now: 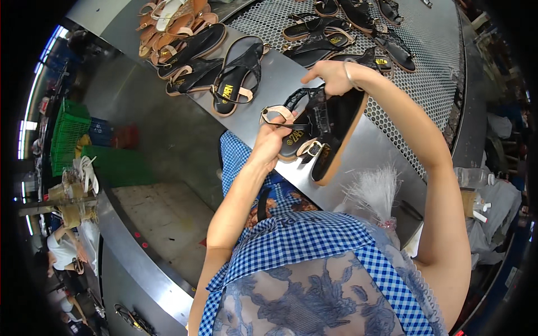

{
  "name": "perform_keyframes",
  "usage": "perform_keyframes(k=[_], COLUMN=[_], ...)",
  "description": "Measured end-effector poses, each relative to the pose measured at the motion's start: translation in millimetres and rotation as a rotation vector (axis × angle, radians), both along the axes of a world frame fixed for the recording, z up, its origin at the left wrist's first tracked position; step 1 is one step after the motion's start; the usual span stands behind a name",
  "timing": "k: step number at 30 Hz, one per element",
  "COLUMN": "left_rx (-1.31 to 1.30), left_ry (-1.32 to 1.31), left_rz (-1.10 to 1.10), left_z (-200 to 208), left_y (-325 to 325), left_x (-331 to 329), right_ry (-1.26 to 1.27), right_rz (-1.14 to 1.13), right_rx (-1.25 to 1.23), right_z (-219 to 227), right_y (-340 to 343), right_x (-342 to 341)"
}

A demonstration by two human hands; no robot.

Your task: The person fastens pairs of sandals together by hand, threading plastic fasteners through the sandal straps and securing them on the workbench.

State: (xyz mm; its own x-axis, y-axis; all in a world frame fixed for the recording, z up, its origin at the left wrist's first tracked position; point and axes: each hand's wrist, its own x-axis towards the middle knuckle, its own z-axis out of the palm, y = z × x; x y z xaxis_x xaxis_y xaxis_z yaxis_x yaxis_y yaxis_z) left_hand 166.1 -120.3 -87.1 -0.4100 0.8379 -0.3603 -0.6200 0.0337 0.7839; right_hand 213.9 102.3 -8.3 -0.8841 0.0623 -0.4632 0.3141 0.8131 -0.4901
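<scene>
My left hand [265,145] is closed on the ankle straps of a black sandal [290,144] with a pale heel lining and a gold buckle. Pressed up against it, a second black sandal [336,140] is tilted on its side, its tan sole edge facing right. My right hand [333,78] grips the upper end of this second sandal, thumb stretched out to the left; its other fingers are partly hidden. Both sandals are held over a smooth metal ledge [384,137]. Left of my hands, several black sandals [227,98] lie on that ledge.
Brown and tan sandals [193,19] are piled at the far left. More black sandals [319,28] lie on a perforated metal conveyor [431,61] beyond the ledge. A bundle of clear bristles [375,193] sticks up near my right elbow. Green crates [68,134] stand at the left.
</scene>
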Motion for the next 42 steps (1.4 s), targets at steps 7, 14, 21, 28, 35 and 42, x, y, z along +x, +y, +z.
perform_keyframes(k=[7, 14, 21, 28, 35, 42], left_rx=[-0.024, 0.059, -0.619, 0.576, 0.36, 0.612], left_ry=[0.045, 0.172, 1.956, 1.347, 1.715, 1.732], left_rz=[0.169, 0.384, 0.191, -0.659, -1.006, -0.207], left_z=[0.8, -13.4, 39.7, 10.8, -4.8, 14.7], left_y=[-9.8, -28.6, -71.2, -39.7, -1.7, -19.0], left_x=[4.5, -24.7, -10.3, 95.8, 140.1, 86.4], right_ry=[0.051, 0.93, 0.828, 0.191, 0.523, 0.541], right_rz=[0.058, -0.239, -0.444, -0.23, -0.629, -0.385], right_rx=[0.139, 0.306, 0.52, 0.413, -0.878, -0.342], right_z=[6.3, -17.5, -29.9, -33.4, -25.0, 18.3], right_y=[-25.6, -29.5, -31.2, -108.6, -78.0, -73.9], right_x=[-18.6, 32.2, 140.0, 180.2, 188.3, 116.7])
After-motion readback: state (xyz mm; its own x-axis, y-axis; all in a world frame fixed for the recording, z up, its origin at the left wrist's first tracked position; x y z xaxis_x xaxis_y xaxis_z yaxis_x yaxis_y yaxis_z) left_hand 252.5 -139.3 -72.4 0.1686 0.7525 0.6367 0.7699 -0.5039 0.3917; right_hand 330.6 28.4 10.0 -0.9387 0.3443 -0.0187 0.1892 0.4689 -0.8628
